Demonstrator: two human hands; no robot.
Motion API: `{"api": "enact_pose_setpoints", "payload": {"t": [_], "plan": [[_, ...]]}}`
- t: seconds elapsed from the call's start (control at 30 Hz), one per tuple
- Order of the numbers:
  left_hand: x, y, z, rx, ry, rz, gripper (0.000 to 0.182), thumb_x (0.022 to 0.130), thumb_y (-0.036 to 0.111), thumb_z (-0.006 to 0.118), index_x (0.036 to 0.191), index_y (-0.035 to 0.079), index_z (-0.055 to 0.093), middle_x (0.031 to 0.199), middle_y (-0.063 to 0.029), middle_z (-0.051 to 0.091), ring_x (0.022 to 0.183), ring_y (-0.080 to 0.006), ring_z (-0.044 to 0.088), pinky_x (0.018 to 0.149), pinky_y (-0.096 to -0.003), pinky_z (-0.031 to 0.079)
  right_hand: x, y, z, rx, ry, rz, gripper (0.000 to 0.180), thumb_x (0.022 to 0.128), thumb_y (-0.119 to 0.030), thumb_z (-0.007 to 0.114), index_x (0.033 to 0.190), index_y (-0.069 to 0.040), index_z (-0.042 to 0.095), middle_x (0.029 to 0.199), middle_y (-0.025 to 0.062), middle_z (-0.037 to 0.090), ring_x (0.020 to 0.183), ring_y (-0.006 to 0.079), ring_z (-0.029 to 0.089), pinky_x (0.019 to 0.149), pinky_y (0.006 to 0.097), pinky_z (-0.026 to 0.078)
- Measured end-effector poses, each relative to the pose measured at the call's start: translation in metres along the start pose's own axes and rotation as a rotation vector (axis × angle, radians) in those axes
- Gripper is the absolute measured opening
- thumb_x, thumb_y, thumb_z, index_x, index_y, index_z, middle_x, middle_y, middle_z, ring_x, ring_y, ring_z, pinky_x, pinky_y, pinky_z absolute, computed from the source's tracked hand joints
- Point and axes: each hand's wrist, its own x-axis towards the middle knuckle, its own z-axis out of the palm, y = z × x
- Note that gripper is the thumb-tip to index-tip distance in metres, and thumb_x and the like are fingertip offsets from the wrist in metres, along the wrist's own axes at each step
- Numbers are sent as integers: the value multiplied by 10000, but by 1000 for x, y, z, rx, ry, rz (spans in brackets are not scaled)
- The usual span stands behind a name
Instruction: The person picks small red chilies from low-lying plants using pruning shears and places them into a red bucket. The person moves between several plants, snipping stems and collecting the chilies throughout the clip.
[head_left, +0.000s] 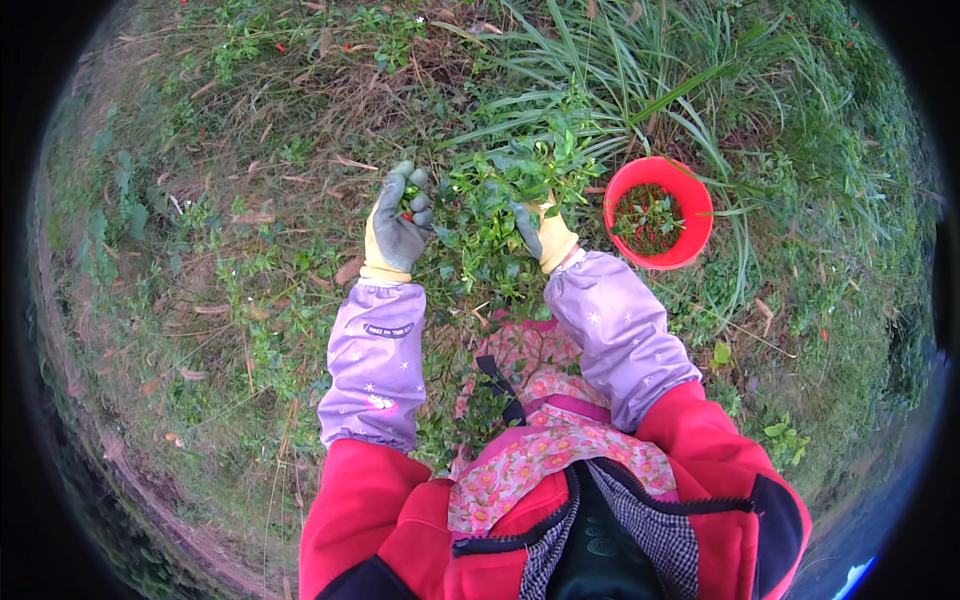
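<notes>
My left hand (399, 223), in a grey-coated yellow work glove, is curled palm up around a few picked chili peppers (408, 216). Red flesh and green stems show between its fingers. To the right stands a leafy chili pepper plant (491, 217) with pale green upright pods near its top. Among its leaves is my right hand (546, 234), gloved the same way; foliage covers most of its fingers, so its grip is hidden. Just right of that hand a red plastic bucket (699, 214) holds red chili peppers with green stems and leaf bits (651, 221).
A clump of long-bladed grass (637, 82) arches behind the plant and over the bucket's side. Dry grass and weeds (300, 112) cover the ground, with scattered red peppers (280, 48). A floral apron (555, 450) hangs close against the plant's lower branches. A dirt path (172, 525) curves along the lower left.
</notes>
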Motion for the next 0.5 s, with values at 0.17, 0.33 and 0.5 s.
{"api": "enact_pose_setpoints", "payload": {"t": [0.17,0.33,0.5], "plan": [[-18,19,23,563,-81,35,428,888,342,621,1186,42,552,815,10,550,581,-71,479,473,-192,378,3,-6,-3,-147,-83,20,403,920,-348,492,1194,-70,592,1244,143,555,1197,301,452,1089,404,263],[-19,16,39,916,-52,25,362,855,304,657,1098,41,605,815,-14,603,614,-70,541,506,-212,428,4,-9,3,-285,-42,-117,444,933,-375,452,1137,-11,604,1127,152,616,1090,300,545,1042,409,317],[-5,-4,31,1590,-68,1089,187,832,195,664,961,65,629,776,-23,634,630,-92,601,503,-243,476,-1,-2,-10,-352,-337,77,396,880,-130,542,1270,-62,521,1334,126,493,1218,290,474,1060,369,336]]}}
